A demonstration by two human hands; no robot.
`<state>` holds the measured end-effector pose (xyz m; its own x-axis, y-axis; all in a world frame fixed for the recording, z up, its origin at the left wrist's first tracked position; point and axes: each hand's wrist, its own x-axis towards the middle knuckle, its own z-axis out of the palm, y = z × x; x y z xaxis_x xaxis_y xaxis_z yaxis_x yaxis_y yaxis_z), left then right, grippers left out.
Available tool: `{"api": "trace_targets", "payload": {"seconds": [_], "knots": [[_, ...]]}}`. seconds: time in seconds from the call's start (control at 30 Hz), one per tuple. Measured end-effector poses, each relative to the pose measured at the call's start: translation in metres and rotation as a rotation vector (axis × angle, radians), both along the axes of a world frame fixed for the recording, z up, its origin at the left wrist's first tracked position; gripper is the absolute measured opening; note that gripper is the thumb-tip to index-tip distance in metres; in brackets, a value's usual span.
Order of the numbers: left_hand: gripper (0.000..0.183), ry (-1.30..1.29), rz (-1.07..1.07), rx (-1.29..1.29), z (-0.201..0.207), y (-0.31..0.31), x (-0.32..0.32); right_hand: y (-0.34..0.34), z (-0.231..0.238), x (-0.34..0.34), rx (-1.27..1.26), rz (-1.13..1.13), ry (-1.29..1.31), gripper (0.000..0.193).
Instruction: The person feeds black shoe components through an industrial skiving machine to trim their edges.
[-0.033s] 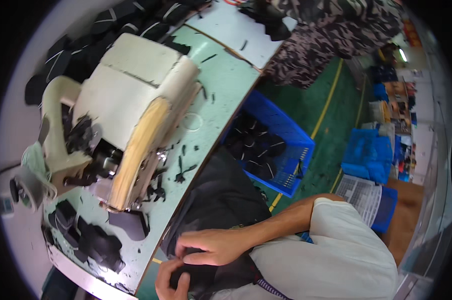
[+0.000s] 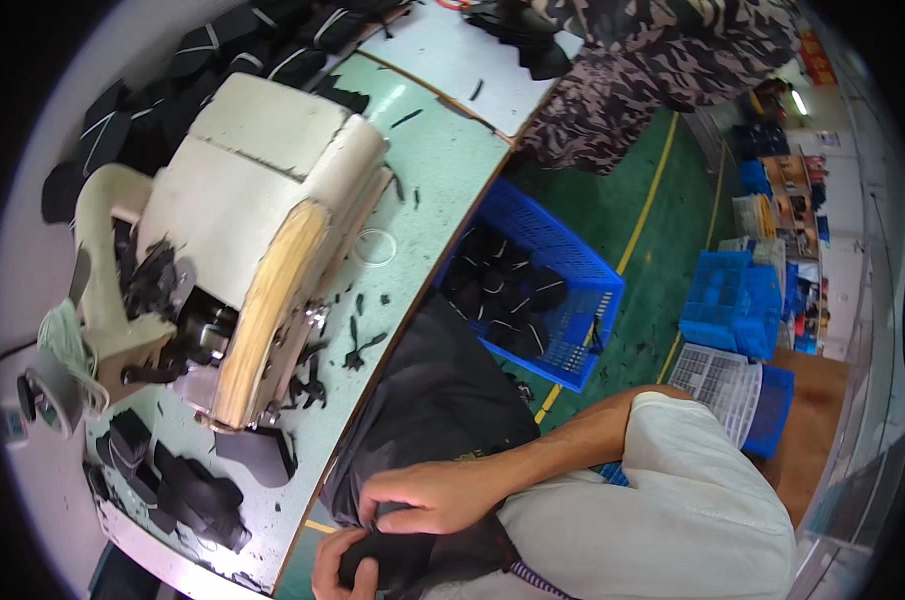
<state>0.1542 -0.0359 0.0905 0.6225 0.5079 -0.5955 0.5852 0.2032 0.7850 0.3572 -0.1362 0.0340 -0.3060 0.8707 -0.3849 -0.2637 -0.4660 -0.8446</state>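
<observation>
My left hand (image 2: 343,567) is at the lower edge, thumb and fingers closed around a black piece (image 2: 399,556) of soft-looking material. Just above it, my right hand (image 2: 435,500) has its fingers curled down, the tips at the upper edge of that piece and close to my left fingers. The piece lies over my dark trousers, and its outline blends into them. Whatever is between my right fingertips is mostly hidden. Beside my hands stands a cream-coloured machine (image 2: 258,150) with a worn yellowish front edge. Black cut pieces (image 2: 201,495) lie on the table near it.
The pale green table (image 2: 438,150) bears black scraps and a clear ring (image 2: 376,247). A blue crate (image 2: 573,370) with black pieces stands on the floor right of the table. More black pieces (image 2: 178,100) are heaped behind the machine. A person in camouflage clothing (image 2: 633,80) is at the far end.
The view has shifted slightly, so the table and machine sit a little further left. My hands keep nearly the same pose on the black piece.
</observation>
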Motion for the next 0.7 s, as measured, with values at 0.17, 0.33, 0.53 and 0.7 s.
{"api": "trace_targets", "payload": {"seconds": [0.17,0.33,0.53,0.7], "knots": [[0.044,-0.051,0.188,-0.173,0.004,-0.006,-0.016,-0.01,0.016,0.011,0.084,0.069,0.007,0.037],[0.031,0.197,0.236,-0.042,-0.018,0.021,0.006,-0.009,0.005,0.014,0.097,-0.091,0.012,0.041],[0.036,-0.033,0.174,0.142,-0.052,0.122,0.048,0.083,-0.014,0.04,-0.3,-0.516,0.068,0.045],[0.025,0.079,0.215,0.116,-0.056,0.149,0.068,0.107,-0.018,0.051,-0.263,-0.516,0.094,0.035]]}}
